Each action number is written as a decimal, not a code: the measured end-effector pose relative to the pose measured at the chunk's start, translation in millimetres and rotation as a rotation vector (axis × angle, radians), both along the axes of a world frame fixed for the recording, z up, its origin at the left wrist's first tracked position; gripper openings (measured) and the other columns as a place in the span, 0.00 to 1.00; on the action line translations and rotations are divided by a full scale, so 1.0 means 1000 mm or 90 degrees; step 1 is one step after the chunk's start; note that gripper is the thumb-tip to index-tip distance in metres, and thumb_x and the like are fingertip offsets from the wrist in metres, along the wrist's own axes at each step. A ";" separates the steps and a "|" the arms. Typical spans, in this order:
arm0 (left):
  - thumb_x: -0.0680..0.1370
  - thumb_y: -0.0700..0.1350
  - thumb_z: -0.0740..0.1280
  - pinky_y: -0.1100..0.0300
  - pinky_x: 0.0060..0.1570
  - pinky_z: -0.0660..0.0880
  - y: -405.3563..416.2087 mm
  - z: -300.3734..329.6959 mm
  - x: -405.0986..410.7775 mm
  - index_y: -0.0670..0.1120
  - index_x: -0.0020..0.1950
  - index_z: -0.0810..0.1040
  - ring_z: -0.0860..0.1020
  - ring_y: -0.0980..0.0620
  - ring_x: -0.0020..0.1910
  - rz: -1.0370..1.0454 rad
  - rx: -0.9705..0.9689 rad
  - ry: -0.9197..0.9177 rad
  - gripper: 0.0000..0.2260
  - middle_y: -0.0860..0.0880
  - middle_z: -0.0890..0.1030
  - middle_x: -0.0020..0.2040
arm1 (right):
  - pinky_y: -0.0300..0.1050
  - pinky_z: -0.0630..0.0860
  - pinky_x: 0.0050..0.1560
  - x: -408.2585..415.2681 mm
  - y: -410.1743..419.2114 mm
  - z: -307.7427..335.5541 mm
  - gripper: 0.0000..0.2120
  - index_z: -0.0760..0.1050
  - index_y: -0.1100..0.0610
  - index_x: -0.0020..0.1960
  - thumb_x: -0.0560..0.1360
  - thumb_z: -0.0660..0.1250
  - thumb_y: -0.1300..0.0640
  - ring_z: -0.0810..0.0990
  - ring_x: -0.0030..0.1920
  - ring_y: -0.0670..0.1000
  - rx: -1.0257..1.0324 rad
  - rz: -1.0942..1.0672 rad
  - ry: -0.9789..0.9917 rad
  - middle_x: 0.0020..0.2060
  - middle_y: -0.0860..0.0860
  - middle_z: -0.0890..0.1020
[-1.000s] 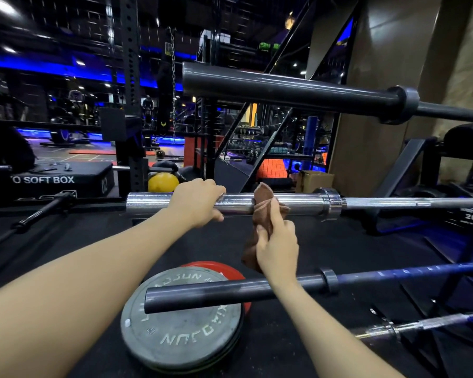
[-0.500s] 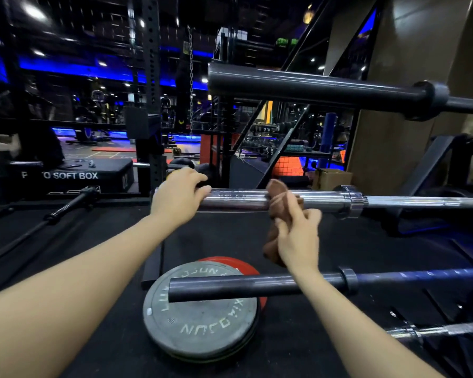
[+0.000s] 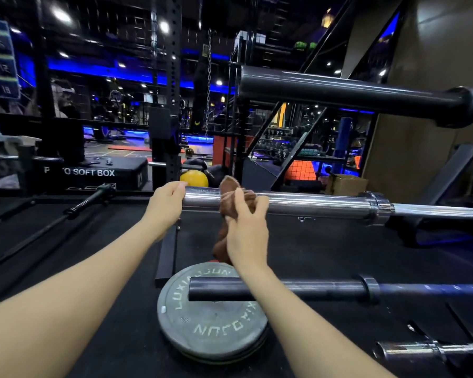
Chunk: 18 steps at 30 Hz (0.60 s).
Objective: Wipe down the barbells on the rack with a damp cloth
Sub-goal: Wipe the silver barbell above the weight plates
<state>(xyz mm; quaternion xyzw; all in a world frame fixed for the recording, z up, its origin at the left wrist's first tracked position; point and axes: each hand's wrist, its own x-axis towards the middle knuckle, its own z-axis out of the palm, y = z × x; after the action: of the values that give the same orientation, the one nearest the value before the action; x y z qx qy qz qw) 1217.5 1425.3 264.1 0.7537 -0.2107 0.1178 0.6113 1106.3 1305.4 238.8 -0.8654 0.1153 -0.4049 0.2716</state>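
I've got the chrome barbell (image 3: pixel 311 204) lying crosswise ahead of me, long axis running left to right. My left hand (image 3: pixel 166 199) grips its left end, steadying it. My right hand (image 3: pixel 245 227) bunches the brown cloth (image 3: pixel 227 192) against the sleeve just right of the left hand, so the unwiped stretch runs rightward toward the collar (image 3: pixel 378 207). A black bar (image 3: pixel 339 90) hangs above the chrome barbell, another dark bar (image 3: pixel 298 290) below it over a weight plate (image 3: pixel 210 331), neither blocking a rightward slide, I'd say.

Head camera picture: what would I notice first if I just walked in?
Probably the shiny silver barbell across the middle, with a right hand gripping a brown cloth on it and a left hand at its end. Below lies a grey weight plate.
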 end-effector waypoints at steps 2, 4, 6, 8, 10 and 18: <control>0.81 0.45 0.56 0.54 0.51 0.73 0.004 -0.004 0.008 0.45 0.62 0.77 0.76 0.47 0.52 -0.029 -0.024 0.020 0.14 0.47 0.79 0.56 | 0.49 0.70 0.54 0.009 0.018 0.004 0.26 0.61 0.51 0.75 0.78 0.62 0.59 0.73 0.56 0.62 -0.022 0.014 0.016 0.67 0.55 0.59; 0.80 0.47 0.58 0.47 0.61 0.73 0.007 -0.007 0.015 0.45 0.60 0.80 0.77 0.46 0.58 -0.064 -0.049 0.034 0.14 0.46 0.80 0.58 | 0.50 0.72 0.54 0.016 0.035 0.009 0.26 0.61 0.52 0.75 0.78 0.62 0.59 0.73 0.55 0.62 -0.044 0.034 0.032 0.67 0.55 0.59; 0.81 0.45 0.59 0.46 0.60 0.74 0.007 -0.007 0.012 0.45 0.53 0.82 0.79 0.47 0.54 -0.096 -0.069 0.043 0.12 0.45 0.82 0.53 | 0.51 0.72 0.53 0.020 0.047 0.015 0.25 0.61 0.52 0.74 0.78 0.62 0.59 0.74 0.54 0.63 -0.065 0.055 0.059 0.68 0.56 0.58; 0.82 0.41 0.57 0.47 0.58 0.74 0.006 -0.006 0.007 0.44 0.50 0.81 0.79 0.47 0.49 -0.114 -0.114 0.065 0.13 0.43 0.83 0.49 | 0.51 0.72 0.52 0.019 0.050 0.023 0.25 0.61 0.50 0.74 0.79 0.62 0.57 0.75 0.53 0.63 -0.084 0.073 0.089 0.68 0.54 0.58; 0.83 0.41 0.57 0.47 0.61 0.73 0.004 -0.008 0.009 0.43 0.54 0.80 0.79 0.46 0.52 -0.133 -0.144 0.084 0.12 0.42 0.82 0.52 | 0.49 0.71 0.48 0.009 0.042 0.030 0.26 0.60 0.47 0.74 0.78 0.63 0.56 0.76 0.53 0.62 -0.107 0.070 0.106 0.65 0.53 0.61; 0.68 0.53 0.58 0.59 0.38 0.54 0.004 -0.004 0.011 0.57 0.37 0.65 0.60 0.52 0.49 -0.125 -0.089 0.194 0.02 0.51 0.64 0.46 | 0.50 0.66 0.44 -0.032 -0.039 0.048 0.16 0.65 0.54 0.64 0.78 0.63 0.53 0.73 0.58 0.61 -0.031 -0.261 0.120 0.60 0.54 0.72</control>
<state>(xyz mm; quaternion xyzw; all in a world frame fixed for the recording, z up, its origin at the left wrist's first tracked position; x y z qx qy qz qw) 1228.3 1429.1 260.0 0.6941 -0.1798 -0.0436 0.6957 1074.0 1266.3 287.1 -0.8641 0.3038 -0.3718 0.1507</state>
